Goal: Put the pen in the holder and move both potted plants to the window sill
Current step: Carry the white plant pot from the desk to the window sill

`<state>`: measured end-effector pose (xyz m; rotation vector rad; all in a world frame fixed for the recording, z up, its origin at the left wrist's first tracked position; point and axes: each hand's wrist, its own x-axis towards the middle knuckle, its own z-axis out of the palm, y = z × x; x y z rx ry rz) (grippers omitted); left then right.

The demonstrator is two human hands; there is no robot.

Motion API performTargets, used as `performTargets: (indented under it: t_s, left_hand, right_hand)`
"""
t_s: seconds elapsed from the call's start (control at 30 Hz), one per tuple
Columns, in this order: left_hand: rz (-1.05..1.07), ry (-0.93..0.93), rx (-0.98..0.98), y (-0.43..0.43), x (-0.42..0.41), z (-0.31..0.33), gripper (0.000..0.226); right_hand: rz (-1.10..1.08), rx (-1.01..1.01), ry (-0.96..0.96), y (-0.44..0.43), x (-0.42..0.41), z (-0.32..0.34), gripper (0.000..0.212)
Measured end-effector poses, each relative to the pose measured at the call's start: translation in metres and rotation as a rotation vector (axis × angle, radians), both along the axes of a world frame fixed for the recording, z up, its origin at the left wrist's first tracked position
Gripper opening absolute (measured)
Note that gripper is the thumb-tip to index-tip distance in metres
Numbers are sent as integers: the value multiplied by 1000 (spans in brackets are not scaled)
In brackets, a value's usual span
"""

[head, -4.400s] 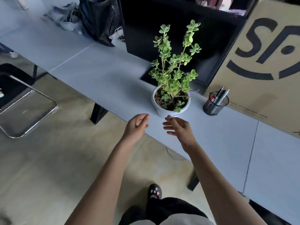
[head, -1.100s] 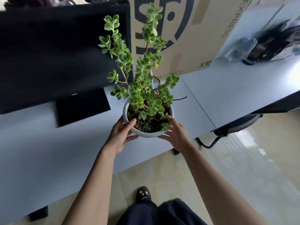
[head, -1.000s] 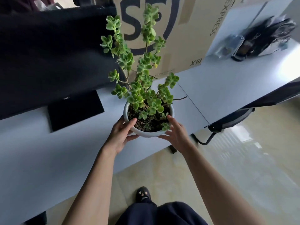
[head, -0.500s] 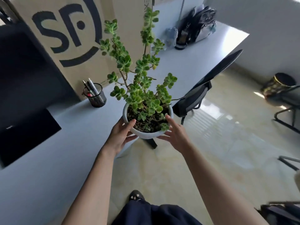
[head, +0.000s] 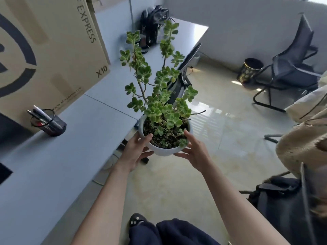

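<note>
Plant [head: 159, 96] off desk, pot underside hidden

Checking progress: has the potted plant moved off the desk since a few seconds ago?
Yes. The potted plant now hangs past the desk edge, right of the pen holder.

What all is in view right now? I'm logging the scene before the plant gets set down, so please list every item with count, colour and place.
potted plant: one, green in a white pot, held in the air past the desk edge
pen holder: one, black mesh, on the desk at left, pens inside
desk: one, light grey, left side
cardboard box: one, tan with dark print, on the desk
backpack: one, black, far end of the desk
waste bin: one, black with gold pattern, on the floor by the wall
office chair: one, dark, right rear
left hand: on the pot's left side
right hand: on the pot's right side
</note>
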<state>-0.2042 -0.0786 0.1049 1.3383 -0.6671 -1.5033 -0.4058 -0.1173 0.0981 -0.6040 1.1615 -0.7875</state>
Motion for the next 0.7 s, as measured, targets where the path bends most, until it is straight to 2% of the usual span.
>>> performTargets:
  t_s: [0.3,0.53,0.7]
  left_hand:
    - [-128,24,-1,-32,-68,4,26]
    - [-214,17,1,-76,-104,11,19]
    - [-276,35,4,-122,-115,10,25]
  right_hand:
    - [-143,-10,9,-8,-72,6,27]
    - [-252,-8,12,-32,-107,10,41]
    - [-304,-19,20,-67,-118,13,37]
